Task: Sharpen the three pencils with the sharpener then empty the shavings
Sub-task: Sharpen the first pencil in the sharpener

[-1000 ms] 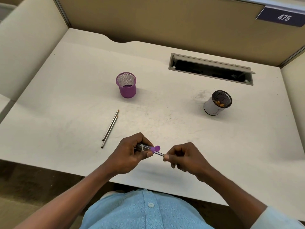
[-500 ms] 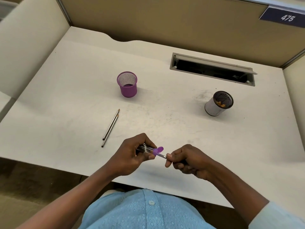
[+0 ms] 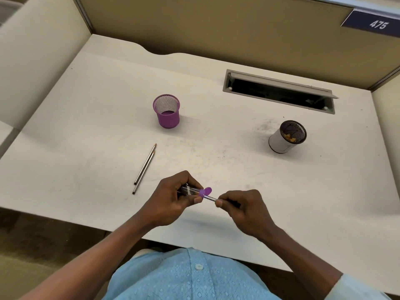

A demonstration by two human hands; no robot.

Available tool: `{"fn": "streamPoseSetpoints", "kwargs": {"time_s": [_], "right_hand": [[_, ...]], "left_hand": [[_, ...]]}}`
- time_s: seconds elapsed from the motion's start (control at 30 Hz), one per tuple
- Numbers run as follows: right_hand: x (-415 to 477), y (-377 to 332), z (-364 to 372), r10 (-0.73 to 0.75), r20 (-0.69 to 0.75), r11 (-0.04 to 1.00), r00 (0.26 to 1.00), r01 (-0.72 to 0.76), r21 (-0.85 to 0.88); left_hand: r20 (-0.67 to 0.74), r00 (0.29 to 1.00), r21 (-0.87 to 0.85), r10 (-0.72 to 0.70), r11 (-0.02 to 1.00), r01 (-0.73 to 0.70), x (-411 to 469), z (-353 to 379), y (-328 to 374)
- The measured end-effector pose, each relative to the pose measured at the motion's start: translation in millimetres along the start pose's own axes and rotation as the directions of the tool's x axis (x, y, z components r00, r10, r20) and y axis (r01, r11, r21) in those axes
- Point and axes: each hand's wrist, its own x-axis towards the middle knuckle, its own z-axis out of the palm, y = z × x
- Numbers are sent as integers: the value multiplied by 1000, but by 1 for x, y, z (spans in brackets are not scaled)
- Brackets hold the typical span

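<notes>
My left hand point(image 3: 173, 200) grips a clear tube-shaped sharpener point(image 3: 195, 191) with a purple cap, just above the desk's near edge. A pencil point(image 3: 210, 198) is pushed into the purple end, and my right hand point(image 3: 244, 210) pinches its shaft close to the sharpener. Most of that pencil is hidden inside my right fist. Two more pencils point(image 3: 144, 168) lie side by side on the desk to the left of my hands, tips pointing away. A white cup point(image 3: 286, 137) with a dark inside and brown shavings in it stands at the right.
A purple mesh pen cup point(image 3: 167, 111) stands in the middle of the white desk point(image 3: 86, 135). An open cable slot point(image 3: 279, 92) runs along the back right. Partition walls enclose the desk on the left, back and right.
My right hand has shifted a little around the pencil at the sharpener. The left hand, the sharpener and the things on the desk stay where they were.
</notes>
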Motion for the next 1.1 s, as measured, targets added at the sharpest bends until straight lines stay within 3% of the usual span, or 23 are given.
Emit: {"fn": "streamPoseSetpoints", "kwargs": {"time_s": [0.03,0.07,0.13,0.23,0.57,0.67,0.73,0.93,1.03,1.1], "right_hand": [[4,-1,-3,227,169,939,959,-261,221],[8,-2,-9,382,365,791,849,-505,347],[14,0,-20,464,638,528,614,-771,357],[17,2,-27,422,784,332,455,-882,334],[21,11,-30,190,941,99,280,-959,266],[21,14,-27,118,954,47,276,-961,272],[20,13,-24,134,940,71,314,-949,307],[13,4,-15,324,708,431,628,-764,481],[11,-1,-13,414,517,650,749,-641,408],[11,-3,-11,427,387,744,817,-561,364]], "left_hand": [[28,1000,21,13,1000,-13,0,-2,0],[60,998,36,21,999,-23,-1,-3,0],[101,994,29,33,999,-36,-3,-2,0],[108,992,18,67,997,-69,-1,-1,2],[115,983,-4,141,990,-141,6,-1,2],[112,982,-9,152,988,-152,5,-1,0],[108,982,-13,156,988,-156,6,-1,-2],[93,992,44,89,995,-93,9,-6,-6],[98,992,58,80,995,-85,11,-8,-7],[97,992,71,79,994,-86,12,-7,-7]]}}
